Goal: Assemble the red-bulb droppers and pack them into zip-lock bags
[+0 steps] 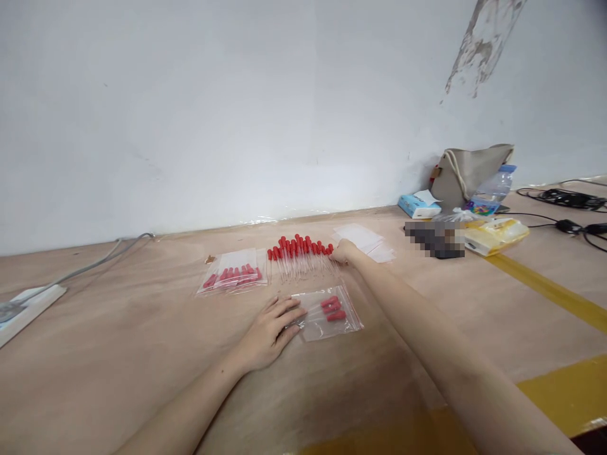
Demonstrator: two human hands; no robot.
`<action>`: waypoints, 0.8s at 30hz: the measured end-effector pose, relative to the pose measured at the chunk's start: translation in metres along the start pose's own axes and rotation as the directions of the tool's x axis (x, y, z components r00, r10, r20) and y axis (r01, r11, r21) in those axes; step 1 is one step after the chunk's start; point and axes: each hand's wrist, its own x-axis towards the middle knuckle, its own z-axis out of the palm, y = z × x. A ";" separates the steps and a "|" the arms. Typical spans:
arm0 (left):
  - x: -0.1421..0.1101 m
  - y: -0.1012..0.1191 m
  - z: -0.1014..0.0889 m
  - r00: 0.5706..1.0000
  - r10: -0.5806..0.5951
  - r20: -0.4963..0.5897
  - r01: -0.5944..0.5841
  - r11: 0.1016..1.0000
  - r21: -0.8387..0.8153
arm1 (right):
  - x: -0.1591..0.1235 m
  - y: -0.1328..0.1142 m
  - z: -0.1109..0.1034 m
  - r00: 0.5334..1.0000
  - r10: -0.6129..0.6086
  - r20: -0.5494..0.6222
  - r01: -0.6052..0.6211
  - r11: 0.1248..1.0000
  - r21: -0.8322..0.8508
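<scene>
My left hand lies flat on the table, fingers stretched out, pressing the left edge of a clear zip bag that holds three red-capped droppers. My right hand reaches far forward to the right end of a row of several loose red-capped glass droppers; its fingers are curled at the last droppers, and whether they grip one is hidden. To the left of the row lies a stack of filled bags with red-capped droppers inside. Behind my right hand sits a pile of empty clear bags.
The table is wood, with yellow tape stripes on the right. At the back right stand a beige drawstring bag, a water bottle, a blue tissue pack and a yellow packet. A power strip lies far left, black cables far right.
</scene>
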 end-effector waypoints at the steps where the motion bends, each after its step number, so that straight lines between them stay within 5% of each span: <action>1: 0.000 0.000 0.001 1.000 0.000 -0.001 0.000 1.000 0.001 | -0.002 0.001 -0.002 1.000 0.023 -0.008 -0.023 0.999 0.022; 8: -0.001 0.000 0.000 1.000 0.007 0.006 -0.007 0.999 0.032 | -0.058 0.030 -0.025 0.993 0.019 -0.114 0.016 0.956 0.292; 14: -0.001 0.001 -0.002 0.999 -0.001 0.037 0.000 0.999 0.040 | -0.106 0.062 -0.015 0.985 0.051 -0.166 0.089 0.671 0.736; 18: -0.001 0.001 -0.001 0.999 0.001 0.035 -0.002 0.999 0.042 | -0.119 0.058 -0.004 0.988 0.073 -0.139 0.072 0.575 0.815; 24: 0.000 0.003 -0.002 0.999 -0.008 0.033 0.006 0.999 0.049 | -0.126 0.047 0.000 0.995 0.050 -0.090 0.045 0.566 0.823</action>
